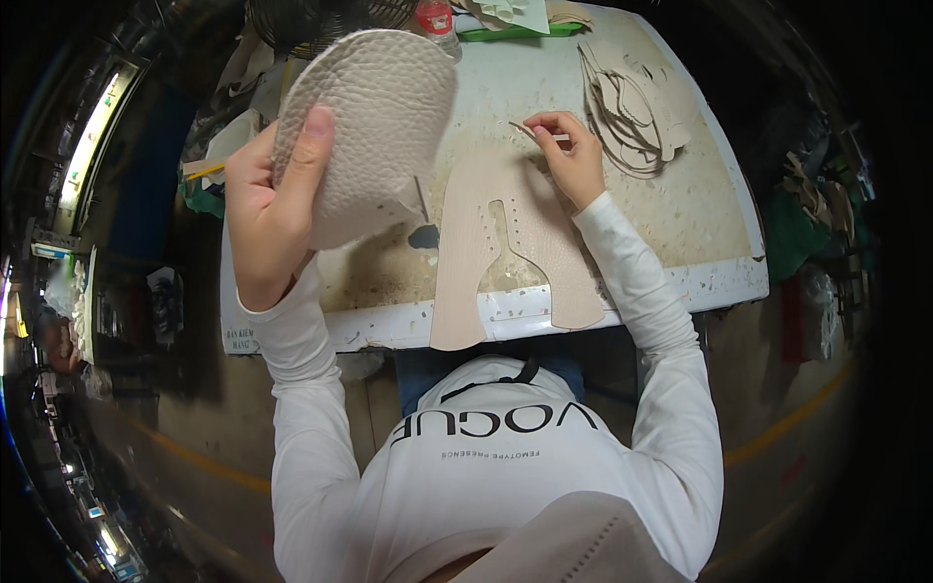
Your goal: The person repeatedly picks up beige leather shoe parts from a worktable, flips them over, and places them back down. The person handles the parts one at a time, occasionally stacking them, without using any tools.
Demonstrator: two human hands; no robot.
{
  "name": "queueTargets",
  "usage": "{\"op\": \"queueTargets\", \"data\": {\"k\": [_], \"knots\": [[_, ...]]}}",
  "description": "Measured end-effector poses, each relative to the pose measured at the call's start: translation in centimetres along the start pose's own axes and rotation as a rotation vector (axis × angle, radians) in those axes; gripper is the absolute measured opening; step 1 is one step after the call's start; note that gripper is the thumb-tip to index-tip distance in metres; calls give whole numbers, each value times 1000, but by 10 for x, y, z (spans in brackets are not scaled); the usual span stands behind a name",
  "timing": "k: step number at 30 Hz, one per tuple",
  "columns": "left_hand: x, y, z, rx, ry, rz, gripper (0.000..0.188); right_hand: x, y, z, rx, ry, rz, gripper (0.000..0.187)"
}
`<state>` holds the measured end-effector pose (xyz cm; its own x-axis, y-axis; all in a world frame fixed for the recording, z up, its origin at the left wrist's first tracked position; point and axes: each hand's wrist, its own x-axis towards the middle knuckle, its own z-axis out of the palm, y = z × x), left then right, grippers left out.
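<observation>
Table [700, 214]: pale top, stained. Pebbled beige piece [384, 126] is raised above its left part, clamped in my left hand [277, 194], thumb on the near face, fingers behind. Forked beige piece [505, 180] lies flat, two legs toward me, small holes beside its slot. Pile of cut pieces [632, 112] lies far right. My right hand [573, 160] pinches a thin sliver [521, 127] between fingertips, near the forked piece's far end; material unclear.
</observation>
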<state>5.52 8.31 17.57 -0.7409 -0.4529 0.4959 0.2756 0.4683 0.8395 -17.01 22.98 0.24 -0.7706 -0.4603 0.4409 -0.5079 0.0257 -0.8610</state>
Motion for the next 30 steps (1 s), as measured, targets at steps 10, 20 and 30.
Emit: {"op": "queueTargets", "data": {"k": [10,20,30], "knots": [[-15,-98,57,-227,-488,-516,37,2,6,0,514,-344,403,22],[-36,-161,73,-406,-286,-660,41,-25,-10,20,302,-543,233,38],[-42,-143,70,-699,-235,-705,44,-37,-43,17,818,-549,751,46]]}}
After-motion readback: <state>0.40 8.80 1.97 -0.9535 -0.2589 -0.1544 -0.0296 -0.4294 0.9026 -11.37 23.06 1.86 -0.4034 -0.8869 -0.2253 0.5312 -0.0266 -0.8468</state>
